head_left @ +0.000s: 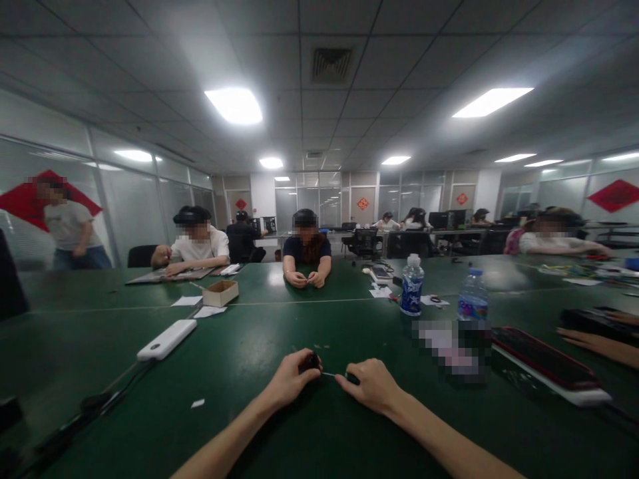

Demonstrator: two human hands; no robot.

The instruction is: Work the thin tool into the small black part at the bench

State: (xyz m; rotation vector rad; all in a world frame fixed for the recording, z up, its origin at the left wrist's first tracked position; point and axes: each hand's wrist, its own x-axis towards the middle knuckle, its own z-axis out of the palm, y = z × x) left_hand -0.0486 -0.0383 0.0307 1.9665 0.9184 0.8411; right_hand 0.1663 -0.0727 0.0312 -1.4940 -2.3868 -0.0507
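Note:
My left hand (pixel 290 380) is closed around a small dark object (pixel 313 360) just above the green table, its kind hard to make out. Facing it, my right hand (pixel 373 386) grips a screwdriver (pixel 328 374) by its dark handle. The thin metal shaft points left across the gap toward the dark object. Whether the tip touches that object is too small to tell.
On the green table (pixel 239 426) lie a white power bank (pixel 167 339) with a cable, an open cardboard box (pixel 220 293) and paper scraps. Two water bottles (pixel 412 286) and a dark, red-edged device (pixel 544 362) stand right. A neighbour's hand (pixel 599 342) rests far right; people sit opposite.

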